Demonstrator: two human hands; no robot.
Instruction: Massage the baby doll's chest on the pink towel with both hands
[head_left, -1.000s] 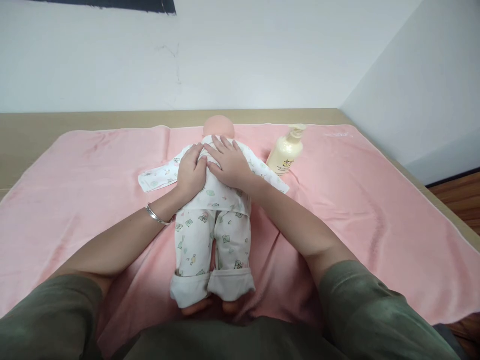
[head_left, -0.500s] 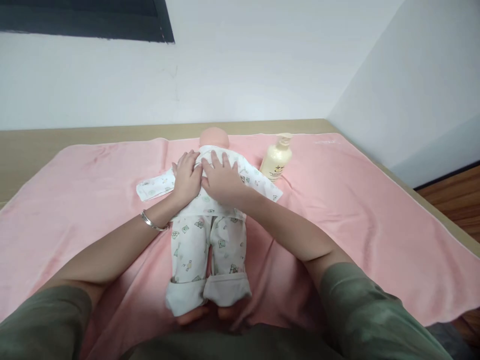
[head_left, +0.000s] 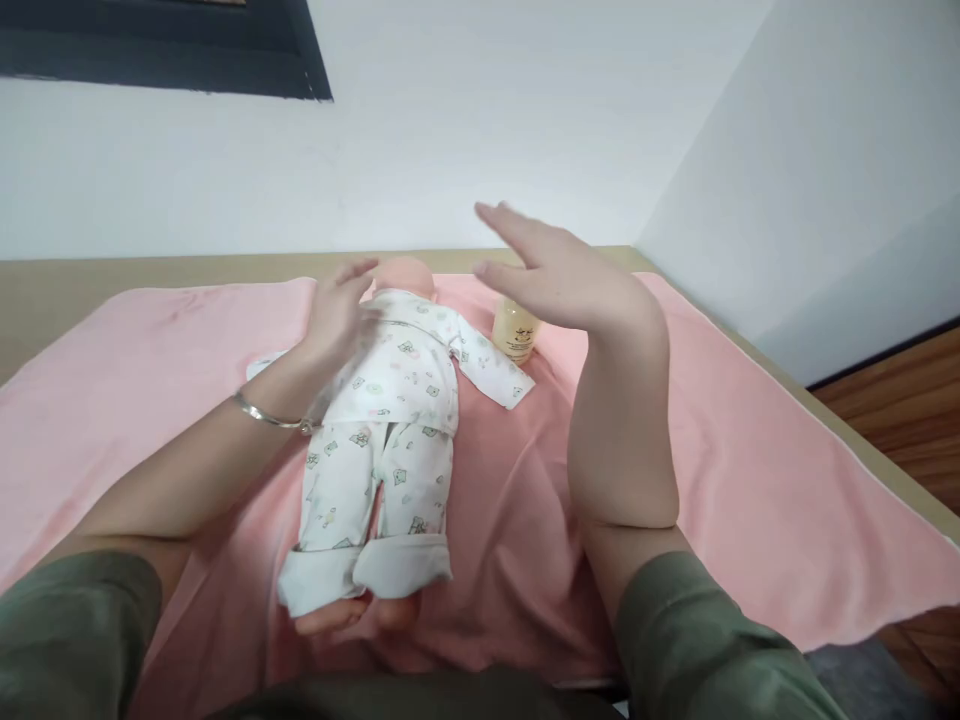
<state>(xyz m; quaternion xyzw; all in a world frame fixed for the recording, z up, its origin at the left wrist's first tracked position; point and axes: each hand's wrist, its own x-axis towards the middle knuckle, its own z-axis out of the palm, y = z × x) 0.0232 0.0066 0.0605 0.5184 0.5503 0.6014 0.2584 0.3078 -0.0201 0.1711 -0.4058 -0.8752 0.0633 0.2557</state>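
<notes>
A baby doll (head_left: pixel 397 370) in a white patterned top and trousers lies with its head towards the wall; only the smooth back of the head shows. Beside the doll's left-hand side is my left hand (head_left: pixel 339 312), fingers extended, holding nothing; whether it touches the top I cannot tell. My right hand (head_left: pixel 570 270) is raised above the blanket, bent at the wrist, with thumb and fingers apart and nothing in it. Behind it stands a pale yellow bottle (head_left: pixel 514 332), whose upper part my right hand hides.
A pink blanket (head_left: pixel 750 480) covers most of the wooden table (head_left: pixel 67 300). The white wall (head_left: pixel 420 150) rises at the table's far edge, with a dark frame (head_left: pixel 165 50) at upper left. Another wall meets it at the right.
Both hands lay flat on the doll's back before. My right hand has lifted off, up and to the right; my left has shifted to the doll's side. The view has moved slightly.
</notes>
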